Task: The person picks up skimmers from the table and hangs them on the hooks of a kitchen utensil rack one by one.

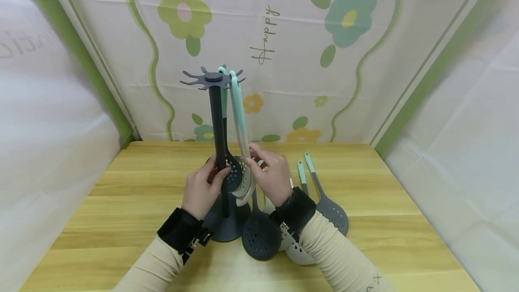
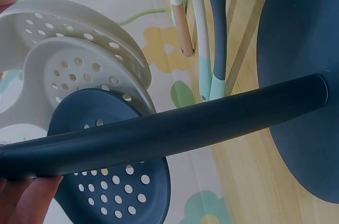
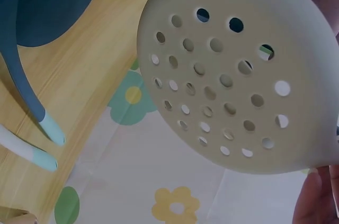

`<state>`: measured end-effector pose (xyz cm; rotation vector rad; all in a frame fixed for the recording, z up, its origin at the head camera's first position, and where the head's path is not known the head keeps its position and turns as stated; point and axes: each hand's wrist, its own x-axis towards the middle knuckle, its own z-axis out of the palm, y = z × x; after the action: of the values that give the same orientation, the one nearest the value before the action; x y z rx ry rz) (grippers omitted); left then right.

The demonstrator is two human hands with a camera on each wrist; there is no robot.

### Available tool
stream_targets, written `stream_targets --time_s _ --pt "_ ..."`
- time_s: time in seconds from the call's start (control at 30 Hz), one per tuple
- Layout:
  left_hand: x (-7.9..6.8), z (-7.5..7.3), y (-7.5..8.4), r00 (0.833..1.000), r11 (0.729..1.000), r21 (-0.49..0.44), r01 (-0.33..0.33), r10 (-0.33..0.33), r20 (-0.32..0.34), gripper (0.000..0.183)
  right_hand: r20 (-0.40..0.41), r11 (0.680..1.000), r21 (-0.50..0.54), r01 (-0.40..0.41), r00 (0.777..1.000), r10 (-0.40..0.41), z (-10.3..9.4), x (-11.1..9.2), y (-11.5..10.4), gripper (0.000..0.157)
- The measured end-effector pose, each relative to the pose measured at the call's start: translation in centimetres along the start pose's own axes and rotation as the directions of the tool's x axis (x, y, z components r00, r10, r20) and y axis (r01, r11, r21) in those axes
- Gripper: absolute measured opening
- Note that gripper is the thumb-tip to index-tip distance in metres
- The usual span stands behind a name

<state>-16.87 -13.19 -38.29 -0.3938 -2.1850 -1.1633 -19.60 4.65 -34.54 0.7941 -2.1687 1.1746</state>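
Observation:
My left hand (image 1: 201, 190) grips the black pole of a utensil stand (image 1: 217, 125), thumb in front; the pole crosses the left wrist view. My right hand (image 1: 272, 175) pinches the pale shaft of a white skimmer (image 3: 206, 86) with a mint handle, its top up by the stand's hooked crown (image 1: 212, 78). Behind the pole hangs a dark skimmer (image 2: 122, 197). Two white perforated heads overlap beyond it in the left wrist view. Whether the held skimmer's loop sits on a hook cannot be told.
On the wooden table (image 1: 109, 206), a dark skimmer (image 1: 261, 235) lies right of the stand's round base (image 1: 229, 233). White perforated utensils (image 1: 300, 253) lie partly under my right forearm. A dark slotted turner (image 1: 334, 215) lies further right. A flower-printed curtain (image 1: 292, 93) stands behind.

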Motion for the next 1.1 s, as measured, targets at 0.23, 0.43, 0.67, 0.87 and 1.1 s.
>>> stream_targets --time_s 0.23,0.43,0.67,0.87,1.1 --pt "0.0 0.1 0.0 1.0 1.0 -0.003 0.008 -0.008 0.002 0.032 0.006 1.0 0.005 -0.01 1.0 0.01 -0.1 -0.1 0.1 0.019" --pt "-0.1 0.3 0.0 1.0 1.0 -0.006 0.013 -0.013 0.007 0.032 0.013 0.998 0.046 -0.046 0.999 0.045 -0.2 -0.2 0.2 0.02" --pt "0.0 0.3 0.0 1.0 1.0 -0.014 0.018 -0.018 0.003 0.031 0.018 0.998 0.046 -0.049 0.999 0.049 -0.3 0.2 0.2 0.021" --pt "0.1 0.2 0.0 1.0 1.0 -0.015 0.026 -0.025 0.008 0.031 0.073 0.992 0.092 -0.091 0.994 0.084 -0.8 0.4 -0.1 0.023" --pt "0.0 0.2 0.0 1.0 1.0 -0.004 0.015 -0.015 0.0 0.032 0.116 0.984 0.131 -0.123 0.987 0.108 -1.2 0.6 -0.2 0.025"
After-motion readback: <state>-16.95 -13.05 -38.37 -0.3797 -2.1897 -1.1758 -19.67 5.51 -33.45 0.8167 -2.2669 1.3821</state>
